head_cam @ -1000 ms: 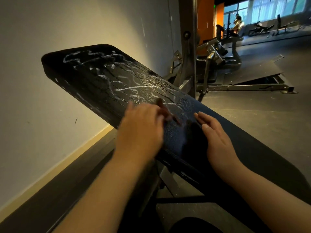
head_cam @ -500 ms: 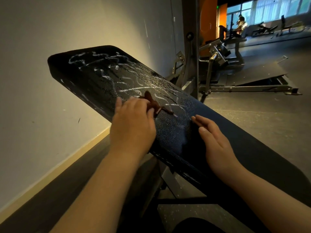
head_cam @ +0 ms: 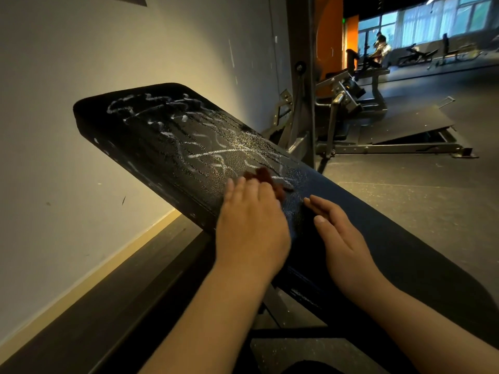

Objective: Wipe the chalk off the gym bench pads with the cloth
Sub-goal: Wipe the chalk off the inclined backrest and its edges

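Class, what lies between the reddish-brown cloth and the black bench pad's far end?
White chalk scribbles cover the black bench pad there; head view.

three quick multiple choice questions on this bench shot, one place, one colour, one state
1. Where does most chalk lie on the bench pad?
A beyond the cloth, toward the far end
B under the right wrist
C nowhere

2. Cloth colour?
A white
B reddish-brown
C blue

3. The right hand is:
A gripping the cloth
B fingers straight, holding nothing
C a fist

Key:
1. A, white scribbles fill the far half.
2. B, it shows dark red against the pad.
3. B, its fingers lie extended.
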A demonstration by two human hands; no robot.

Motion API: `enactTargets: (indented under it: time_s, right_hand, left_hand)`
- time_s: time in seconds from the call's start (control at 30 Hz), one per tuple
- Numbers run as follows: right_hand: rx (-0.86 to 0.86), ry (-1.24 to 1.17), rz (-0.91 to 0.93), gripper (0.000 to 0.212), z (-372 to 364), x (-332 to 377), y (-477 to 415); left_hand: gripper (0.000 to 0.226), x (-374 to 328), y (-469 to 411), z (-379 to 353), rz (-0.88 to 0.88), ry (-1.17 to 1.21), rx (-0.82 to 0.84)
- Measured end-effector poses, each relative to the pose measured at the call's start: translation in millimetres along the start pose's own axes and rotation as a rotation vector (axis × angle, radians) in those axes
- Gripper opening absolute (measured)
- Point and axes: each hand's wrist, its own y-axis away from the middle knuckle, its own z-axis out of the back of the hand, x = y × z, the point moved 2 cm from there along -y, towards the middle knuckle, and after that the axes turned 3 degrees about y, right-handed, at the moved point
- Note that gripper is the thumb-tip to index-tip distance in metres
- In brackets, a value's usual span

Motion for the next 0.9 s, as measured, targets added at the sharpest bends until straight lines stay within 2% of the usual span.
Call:
enactTargets:
  time_s: [0.1,0.17,0.27,0.33,0.4,0.53,0.63,0.7,0.73,0.83,0.9]
  right_hand:
    - [-0.021,-0.060,-0.001,0.034,2,5,1]
    - [-0.026,-0.051,-0.003,0.035,3,6,1]
    - [-0.011,-0.013,0.006,0.036,3,5,1]
    - [-0.003,0.023,0.019,0.037,3,4,2]
    - [0.013,0.062,0.050,0.037,2,6,5]
    - [0.047,0.056,0.066,0.043,1,12,10]
    - [0.126,0.038,0.036,0.046,-3,20,7]
    - [0.208,0.013,-0.017,0.045,-14,29,1]
    - [0.233,0.034,-0.013,0.046,-20,33,0]
    - [0.214,0.218,0.115,0.047,-29,41,-12]
    - [0.183,0.273,0.122,0.043,-25,38,-32]
  left_hand:
    - [0.042,-24,21,-13,-0.218,0.039,0.084]
    - [0.036,-14,16,-6,-0.248,0.070,0.067]
    - [0.030,21,-3,11,-0.082,0.033,-0.033]
    - [0.036,37,-12,17,0.085,0.029,-0.093]
    - [0.044,25,-7,14,0.140,0.027,-0.060]
    - [0.073,-24,18,-1,-0.021,0.076,0.155]
    - [0.063,-19,20,5,0.001,0.336,0.287]
    - [0.057,-4,15,16,0.074,0.548,0.255]
    - [0.056,3,13,20,0.085,0.570,0.214]
    - [0.068,22,6,17,0.020,0.429,0.141]
    - [0.070,29,5,10,-0.042,0.359,0.134]
